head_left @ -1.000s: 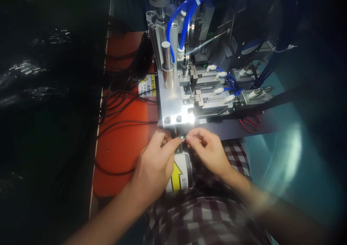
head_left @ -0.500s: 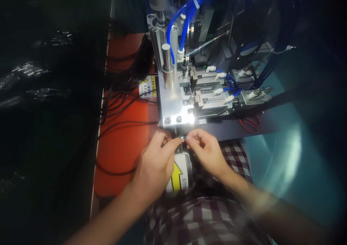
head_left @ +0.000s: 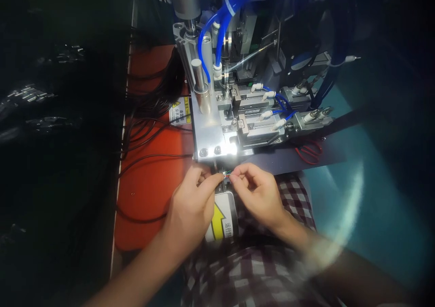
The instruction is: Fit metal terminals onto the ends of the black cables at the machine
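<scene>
My left hand point(head_left: 190, 203) and my right hand point(head_left: 258, 194) meet just below the front edge of a metal machine plate point(head_left: 209, 132). Both pinch a tiny part with thin coloured wires point(head_left: 227, 175) between thumb and forefinger. The part is too small to name exactly. Under the hands lies a white label with a yellow arrow point(head_left: 220, 218).
The machine carries a steel cylinder point(head_left: 198, 78), blue air hoses point(head_left: 217, 21) and slide blocks point(head_left: 258, 123). Black cables point(head_left: 149, 126) run over an orange mat point(head_left: 149, 189) at the left. A red wire loop point(head_left: 307, 152) lies at the right. Checked cloth point(head_left: 251, 266) covers my lap.
The view has shifted a little to the left and up. Both hands stay pinched on the small wired part in the same spot beneath the plate.
</scene>
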Demonstrator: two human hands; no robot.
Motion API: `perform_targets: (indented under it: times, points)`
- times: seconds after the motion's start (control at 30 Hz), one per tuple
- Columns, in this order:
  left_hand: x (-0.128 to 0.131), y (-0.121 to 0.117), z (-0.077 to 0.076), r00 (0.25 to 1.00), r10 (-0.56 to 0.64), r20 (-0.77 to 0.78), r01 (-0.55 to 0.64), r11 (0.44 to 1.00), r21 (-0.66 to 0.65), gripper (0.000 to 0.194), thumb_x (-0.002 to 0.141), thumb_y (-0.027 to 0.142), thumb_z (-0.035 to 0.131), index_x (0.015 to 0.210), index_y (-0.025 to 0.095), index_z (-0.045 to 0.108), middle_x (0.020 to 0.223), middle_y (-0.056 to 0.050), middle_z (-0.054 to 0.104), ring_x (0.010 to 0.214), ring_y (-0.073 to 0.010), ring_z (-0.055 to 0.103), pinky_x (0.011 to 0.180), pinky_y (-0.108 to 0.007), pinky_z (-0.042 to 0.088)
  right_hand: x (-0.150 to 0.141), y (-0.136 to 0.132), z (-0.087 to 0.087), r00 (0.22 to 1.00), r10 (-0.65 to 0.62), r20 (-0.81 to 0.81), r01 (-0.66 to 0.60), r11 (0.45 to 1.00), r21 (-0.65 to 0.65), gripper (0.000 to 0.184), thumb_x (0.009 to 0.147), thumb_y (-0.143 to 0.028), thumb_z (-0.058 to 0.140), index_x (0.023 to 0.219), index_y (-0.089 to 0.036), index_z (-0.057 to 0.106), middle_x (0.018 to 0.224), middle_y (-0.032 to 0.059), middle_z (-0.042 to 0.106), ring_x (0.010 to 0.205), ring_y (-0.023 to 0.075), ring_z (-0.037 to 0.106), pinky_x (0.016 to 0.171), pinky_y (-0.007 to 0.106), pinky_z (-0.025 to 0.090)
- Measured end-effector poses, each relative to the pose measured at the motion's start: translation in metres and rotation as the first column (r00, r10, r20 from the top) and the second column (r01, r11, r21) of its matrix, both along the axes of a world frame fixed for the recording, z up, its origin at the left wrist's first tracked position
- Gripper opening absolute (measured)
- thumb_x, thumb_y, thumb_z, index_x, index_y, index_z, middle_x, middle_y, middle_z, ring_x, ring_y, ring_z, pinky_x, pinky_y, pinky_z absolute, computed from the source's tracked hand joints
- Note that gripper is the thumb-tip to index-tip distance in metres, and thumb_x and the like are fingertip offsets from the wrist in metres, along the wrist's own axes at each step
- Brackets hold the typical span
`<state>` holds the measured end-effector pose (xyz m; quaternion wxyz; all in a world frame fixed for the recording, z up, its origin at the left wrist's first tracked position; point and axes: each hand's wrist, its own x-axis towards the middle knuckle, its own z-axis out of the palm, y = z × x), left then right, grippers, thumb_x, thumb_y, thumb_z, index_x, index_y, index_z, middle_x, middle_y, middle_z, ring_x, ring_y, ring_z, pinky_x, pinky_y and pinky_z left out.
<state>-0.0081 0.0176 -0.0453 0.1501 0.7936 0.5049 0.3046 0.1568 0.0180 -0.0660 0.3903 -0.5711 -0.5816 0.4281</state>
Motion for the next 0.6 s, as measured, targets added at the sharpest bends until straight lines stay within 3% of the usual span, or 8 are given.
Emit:
perform_targets:
  times: [0.1, 0.33, 0.43, 0.6]
  points:
    - [0.0, 0.0, 0.001, 1.0, -0.002, 0.005, 0.002, 1.0, -0.002, 0.026, 0.086, 0.003, 0.049, 0.098, 0.01, 0.071, 0.086, -0.007, 0.055, 0.075, -0.0132, 0.057, 0.066, -0.024, 0.05, -0.002, 0.004, 0.002, 1.0, 0.018, -0.009, -0.019, 1.0, -0.021, 0.008, 0.085, -0.021, 0.056, 0.078, -0.019, 0.056, 0.06, -0.0044, 0.05, 0.05, 0.0098, 0.043, 0.051, 0.025, 0.037]
    - [0.0, 0.0, 0.002, 1.0, 0.009, -0.009, -0.009, 1.0, -0.012, 0.027, 0.087, 0.004, 0.048, 0.098, 0.015, 0.07, 0.087, -0.006, 0.055, 0.076, -0.0135, 0.057, 0.066, -0.024, 0.051, -0.003, 0.007, 0.005, 0.965, -0.049, -0.256, -0.029, 0.957, -0.29, 0.015, 0.082, -0.03, 0.059, 0.074, -0.019, 0.054, 0.051, -0.0079, 0.039, 0.043, 0.008, 0.033, 0.04, 0.022, 0.027]
    - [0.0, 0.0, 0.001, 1.0, 0.008, -0.007, -0.008, 1.0, 0.0, 0.027, 0.086, 0.003, 0.048, 0.098, 0.014, 0.07, 0.086, -0.006, 0.055, 0.075, -0.0135, 0.057, 0.066, -0.024, 0.051, 0.002, 0.007, 0.007, 0.985, -0.034, -0.172, -0.009, 0.97, -0.241, 0.014, 0.083, -0.03, 0.06, 0.076, -0.018, 0.058, 0.056, -0.0048, 0.047, 0.047, 0.0091, 0.039, 0.043, 0.022, 0.032]
    - [0.0, 0.0, 0.0, 1.0, 0.0, -0.005, 0.0, 1.0, 0.009, 0.027, 0.086, 0.004, 0.049, 0.099, 0.015, 0.069, 0.087, -0.006, 0.056, 0.077, -0.0144, 0.058, 0.067, -0.025, 0.052, 0.006, 0.007, 0.007, 0.999, -0.038, 0.0, 0.038, 0.999, -0.031, 0.008, 0.084, -0.025, 0.06, 0.081, -0.018, 0.063, 0.065, -0.0012, 0.058, 0.053, 0.0105, 0.048, 0.05, 0.024, 0.039]
